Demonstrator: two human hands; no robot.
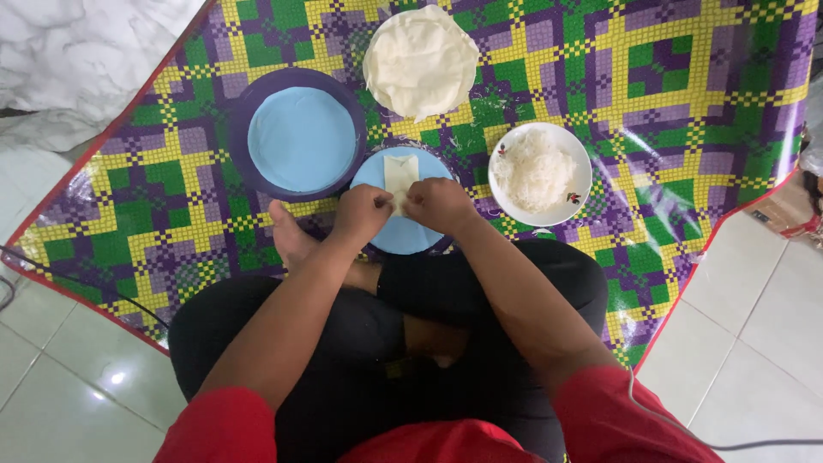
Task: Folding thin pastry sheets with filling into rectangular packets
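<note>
L hand (362,213) & R hand (439,204) pinched near end of folded wrapper (400,176); rest lay beyond fingers on blue plate (403,233), w/ noodle bowl (539,173) beside.

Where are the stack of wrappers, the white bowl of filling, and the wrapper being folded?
stack of wrappers (420,60), head view, middle of top sheet.
white bowl (579,154), head view, right rim.
folded wrapper (400,171), head view, upper part above the fingers.
</note>
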